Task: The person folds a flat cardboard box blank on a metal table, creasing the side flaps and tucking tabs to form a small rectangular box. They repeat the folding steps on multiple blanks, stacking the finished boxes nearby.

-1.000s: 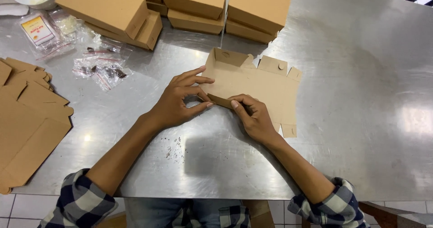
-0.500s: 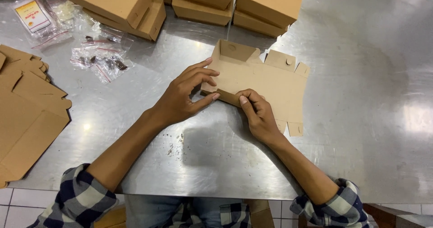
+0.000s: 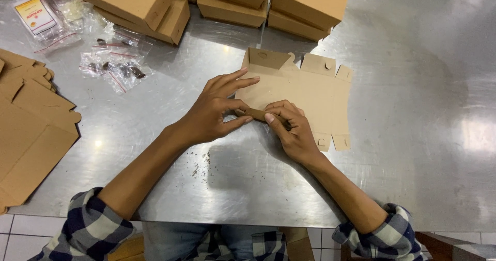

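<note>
Far left of the hands, flat cardboard sheets (image 3: 31, 132) are stacked, and small plastic bags (image 3: 111, 65) lie beyond them. The near flap of a flat cardboard box blank (image 3: 305, 93) is pinched by the left hand (image 3: 217, 111), fingers partly spread. The same folded flap is pressed by the right hand (image 3: 292, 129), fingers curled narrow. Beyond both hands, folded boxes (image 3: 232, 0) are stacked on the steel table (image 3: 423, 111).
</note>
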